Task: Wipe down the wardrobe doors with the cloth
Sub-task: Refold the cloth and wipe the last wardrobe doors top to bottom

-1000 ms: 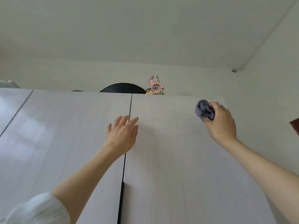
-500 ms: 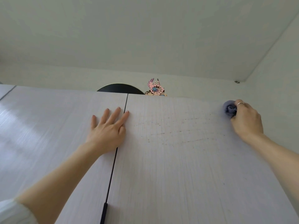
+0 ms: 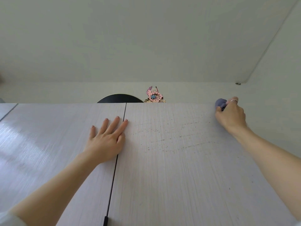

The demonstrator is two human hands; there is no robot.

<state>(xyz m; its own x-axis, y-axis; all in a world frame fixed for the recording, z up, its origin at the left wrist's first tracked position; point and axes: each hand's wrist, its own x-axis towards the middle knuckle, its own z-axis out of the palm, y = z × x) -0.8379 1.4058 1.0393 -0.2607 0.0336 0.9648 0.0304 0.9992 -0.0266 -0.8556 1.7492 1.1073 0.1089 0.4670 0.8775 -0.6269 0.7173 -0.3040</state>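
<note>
The landmark here is the thin dark vertical seam [image 3: 114,168] where two pale, wood-grain wardrobe doors meet. The left hand [image 3: 106,141] lies flat against the doors with its fingers straight and slightly spread, holding nothing; its palm sits on the door to the left of the seam [image 3: 53,144], hard against the seam, and the tip of the index finger reaches just across it onto the door to the right of the seam [image 3: 171,176]. A white sleeve [image 3: 8,219] shows at the lowest part of that arm. Well to the right of the seam, at the top right corner of the right-hand door, the right hand [image 3: 231,116] has its fingers curled round a small bunched grey-blue cloth [image 3: 220,103], which it grips and holds against the door's upper edge; a slim silver ring [image 3: 233,100] sits on one of its fingers. Between the seam and the cloth, the door's surface carries faint arcs of small dark specks [image 3: 162,142]. A short black handle [image 3: 105,221] runs along the seam at its lowest visible end. Above the doors, just to either side of the seam's top, a black rounded object [image 3: 119,98] shows over the wardrobe's top edge, and to the right of it stands a small pink and blue ornament with gear-like cut-outs [image 3: 154,95]. Far to the left of the seam, another narrow dark seam [image 3: 9,110] slants across the wardrobe front. A pale ceiling [image 3: 146,38] fills the view above.
</note>
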